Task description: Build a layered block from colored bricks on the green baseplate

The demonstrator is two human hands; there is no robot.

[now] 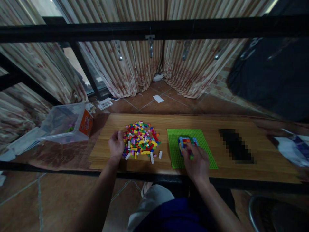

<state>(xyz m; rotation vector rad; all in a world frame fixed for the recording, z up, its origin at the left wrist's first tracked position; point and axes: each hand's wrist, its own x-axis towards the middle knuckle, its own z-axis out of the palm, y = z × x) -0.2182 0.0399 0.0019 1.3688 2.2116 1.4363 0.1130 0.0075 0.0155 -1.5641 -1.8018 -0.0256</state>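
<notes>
A heap of small coloured bricks (140, 139) lies on the wooden table (231, 122). My left hand (116, 145) rests at the heap's left edge with its fingers curled in; what they hold, if anything, is hidden. A green baseplate (205, 151) lies to the right of the heap. On it stands a small build of blue, red and other coloured bricks (185, 141). My right hand (196, 161) is over the plate's near side, its fingertips pressed on the front of the build.
A clear plastic tub (65, 124) with an orange label lies tipped at the table's far left. A blurred dark object (236, 146) lies right of the baseplate, and a white packet (293, 149) sits at the right end. A black bar (154, 30) crosses overhead.
</notes>
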